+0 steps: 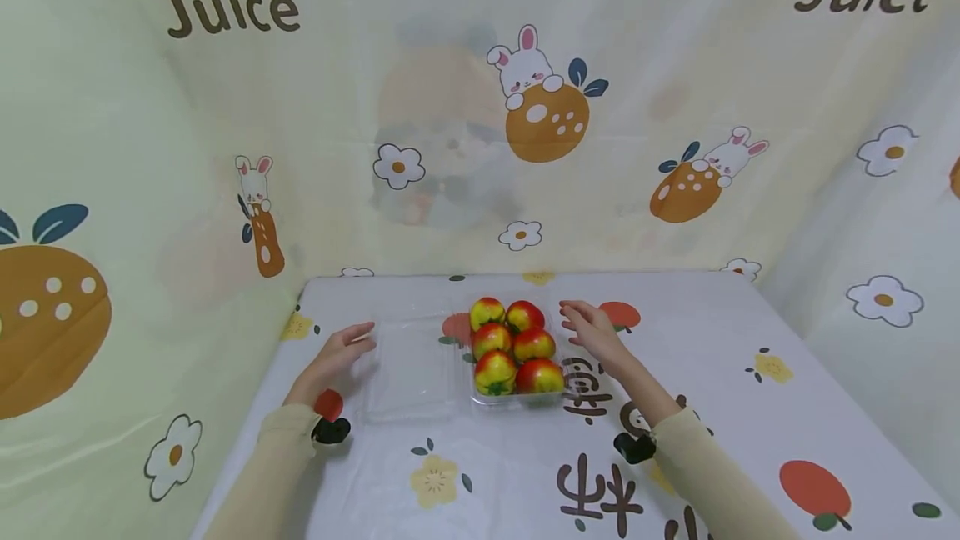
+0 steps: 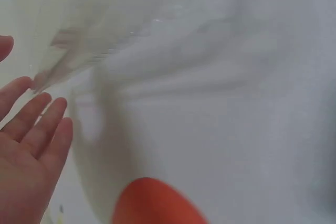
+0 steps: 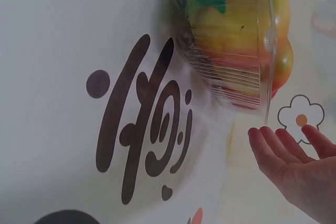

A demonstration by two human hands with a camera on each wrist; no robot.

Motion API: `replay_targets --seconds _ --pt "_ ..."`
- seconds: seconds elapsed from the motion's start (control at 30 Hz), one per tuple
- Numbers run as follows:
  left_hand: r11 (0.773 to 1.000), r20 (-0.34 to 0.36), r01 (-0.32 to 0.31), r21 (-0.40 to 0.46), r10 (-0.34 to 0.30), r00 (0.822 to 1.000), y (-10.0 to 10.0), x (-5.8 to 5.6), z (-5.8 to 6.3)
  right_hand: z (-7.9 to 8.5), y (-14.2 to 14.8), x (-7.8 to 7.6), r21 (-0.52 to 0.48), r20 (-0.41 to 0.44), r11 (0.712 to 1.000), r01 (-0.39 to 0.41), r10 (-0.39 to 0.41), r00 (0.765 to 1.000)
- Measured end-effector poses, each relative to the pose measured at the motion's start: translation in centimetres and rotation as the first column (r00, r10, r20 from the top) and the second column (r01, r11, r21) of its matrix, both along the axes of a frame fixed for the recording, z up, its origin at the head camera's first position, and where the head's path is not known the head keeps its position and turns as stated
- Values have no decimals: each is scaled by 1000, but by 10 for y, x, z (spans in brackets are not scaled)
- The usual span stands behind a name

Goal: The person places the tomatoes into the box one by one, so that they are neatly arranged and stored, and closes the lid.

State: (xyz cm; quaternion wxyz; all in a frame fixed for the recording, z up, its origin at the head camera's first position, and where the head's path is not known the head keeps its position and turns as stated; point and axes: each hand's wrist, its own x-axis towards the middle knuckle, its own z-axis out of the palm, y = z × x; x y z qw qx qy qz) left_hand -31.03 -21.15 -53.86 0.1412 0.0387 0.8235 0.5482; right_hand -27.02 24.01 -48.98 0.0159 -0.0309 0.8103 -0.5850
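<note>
A clear plastic box [image 1: 517, 399] stands mid-table with its hinged lid [image 1: 416, 367] folded out to the left. Several red-and-yellow, apple-like fruits [image 1: 492, 342] fill it in two columns; a green leafy base shows on one in the right wrist view. My left hand [image 1: 339, 358] is at the left edge of the lid, its fingers loosely extended and holding nothing. In the left wrist view the fingertips [image 2: 62, 106] come right by the lid's corner. Beside the box's right rim my right hand [image 1: 597, 338] hovers, fingers spread and relaxed, nothing in it.
A white printed cloth [image 1: 435, 482] with fruit, flowers and lettering covers the table. Pale printed curtains [image 1: 450, 107] hang behind it and along both sides. Dark round patches [image 1: 634, 447] lie by each sleeve cuff.
</note>
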Motion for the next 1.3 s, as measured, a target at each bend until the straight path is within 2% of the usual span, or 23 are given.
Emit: replay_targets --seconds 0.17,0.47,0.6,0.8,1.07,1.3 --pt "999 -43 19 -37 -21 999 3 -1 10 -6 0 -2 -9 36 1000 5 -5 999" --pt "1000 -88 14 -23 -16 996 4 1 24 -8 0 -10 2 -6 1000 -23 23 1000" --pt "999 -104 20 -26 -22 994 5 3 30 -9 1 -9 -4 8 1000 -20 20 1000" --pt "999 -116 42 -6 -42 992 7 4 48 -9 -1 -8 -9 0 1000 -8 8 1000" --pt "996 -175 91 -10 -92 980 13 10 69 -14 -3 -6 -14 46 1000 10 -9 999" --pt "994 -230 105 -40 -111 967 23 10 93 -11 -2 -9 -44 33 998 41 -40 999"
